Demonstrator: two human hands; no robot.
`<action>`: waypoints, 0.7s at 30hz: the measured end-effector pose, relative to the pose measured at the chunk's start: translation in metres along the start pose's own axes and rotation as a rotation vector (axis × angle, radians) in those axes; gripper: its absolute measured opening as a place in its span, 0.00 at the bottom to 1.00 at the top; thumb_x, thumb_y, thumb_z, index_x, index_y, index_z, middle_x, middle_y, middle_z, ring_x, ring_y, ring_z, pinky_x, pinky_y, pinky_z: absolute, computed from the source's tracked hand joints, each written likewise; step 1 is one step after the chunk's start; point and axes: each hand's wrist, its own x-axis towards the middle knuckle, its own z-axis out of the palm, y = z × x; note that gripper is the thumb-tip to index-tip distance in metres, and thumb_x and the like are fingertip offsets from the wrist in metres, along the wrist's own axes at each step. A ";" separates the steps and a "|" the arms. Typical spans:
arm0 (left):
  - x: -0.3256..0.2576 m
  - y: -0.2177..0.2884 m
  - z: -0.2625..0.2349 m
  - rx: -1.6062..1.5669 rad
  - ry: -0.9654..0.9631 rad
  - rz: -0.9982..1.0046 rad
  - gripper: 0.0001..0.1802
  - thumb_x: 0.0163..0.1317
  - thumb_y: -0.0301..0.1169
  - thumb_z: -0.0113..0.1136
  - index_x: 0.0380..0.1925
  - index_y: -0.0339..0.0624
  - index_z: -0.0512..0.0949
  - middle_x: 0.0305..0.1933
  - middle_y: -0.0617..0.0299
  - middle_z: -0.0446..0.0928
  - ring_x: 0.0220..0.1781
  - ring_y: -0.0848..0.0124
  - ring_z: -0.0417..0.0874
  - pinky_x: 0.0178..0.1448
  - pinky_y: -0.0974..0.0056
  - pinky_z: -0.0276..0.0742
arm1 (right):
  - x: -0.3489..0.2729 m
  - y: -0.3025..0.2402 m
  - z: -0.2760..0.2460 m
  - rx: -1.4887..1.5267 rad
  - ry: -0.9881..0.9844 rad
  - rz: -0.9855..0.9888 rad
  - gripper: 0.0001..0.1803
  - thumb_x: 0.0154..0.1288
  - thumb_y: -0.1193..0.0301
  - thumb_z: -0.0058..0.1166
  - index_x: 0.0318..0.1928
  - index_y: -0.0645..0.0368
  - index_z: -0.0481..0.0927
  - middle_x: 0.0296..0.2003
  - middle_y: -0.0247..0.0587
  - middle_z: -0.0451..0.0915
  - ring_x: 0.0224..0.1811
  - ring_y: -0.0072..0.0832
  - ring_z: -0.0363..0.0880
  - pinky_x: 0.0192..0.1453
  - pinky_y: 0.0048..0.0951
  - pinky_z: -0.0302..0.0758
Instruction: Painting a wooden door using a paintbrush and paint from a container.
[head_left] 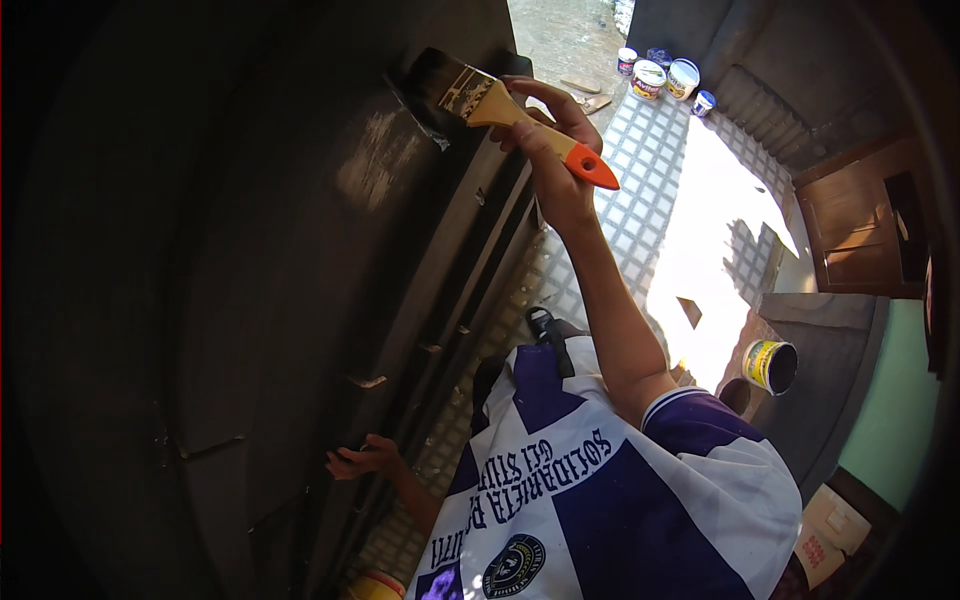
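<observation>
Head view, only one. Right hand up at 12 o'clock, fingers and thumb closed round the brush, orange handle end aimed at 4 o'clock, dark bristles at 10 on the panel. Looks like contact from where I'm standing; pressure, can't tell. Pale streaky patch just below the bristles; scuff or glare, unclear.

Left hand at 7 o'clock, fingers loosely spread, nothing seen in it, near the panel's lower part; touching or not, can't tell.

Risks, my guess: grip is up by the metal band, so fingers could get smeared if the bristles are loaded and anything runs back. Too much load could also drip onto the ledges or the floor. Tilted brush could leave an uneven streak if only one corner bears. Left hand may pick up a smear, or mark the surface, if the panel's wet there. Shirt hangs close, could rub the ledges if the person leans in. Sandal near the middle, slip risk if drips land underfoot. Bucket between 3 and 4 and tubs at 1 sit well apart; a backward step could knock the bucket.
</observation>
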 end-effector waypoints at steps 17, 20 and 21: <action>-0.001 -0.001 0.002 0.057 0.015 0.006 0.33 0.74 0.52 0.37 0.68 0.40 0.59 0.68 0.41 0.62 0.69 0.41 0.62 0.69 0.31 0.50 | 0.041 0.006 -0.038 -0.292 0.132 -0.031 0.14 0.63 0.73 0.65 0.48 0.66 0.83 0.39 0.43 0.85 0.42 0.26 0.85 0.49 0.24 0.81; 0.003 0.003 0.001 0.046 0.032 0.012 0.33 0.73 0.52 0.37 0.67 0.40 0.59 0.68 0.41 0.63 0.69 0.42 0.62 0.68 0.32 0.50 | 0.041 0.004 -0.039 -0.209 0.144 -0.011 0.13 0.64 0.73 0.64 0.47 0.68 0.83 0.38 0.44 0.85 0.40 0.26 0.85 0.48 0.24 0.81; 0.002 0.002 0.002 0.054 0.029 0.010 0.33 0.73 0.52 0.37 0.67 0.40 0.59 0.68 0.41 0.62 0.69 0.41 0.62 0.68 0.32 0.50 | 0.041 0.005 -0.039 -0.208 0.145 -0.012 0.13 0.64 0.73 0.64 0.47 0.68 0.83 0.38 0.44 0.85 0.40 0.26 0.85 0.48 0.24 0.81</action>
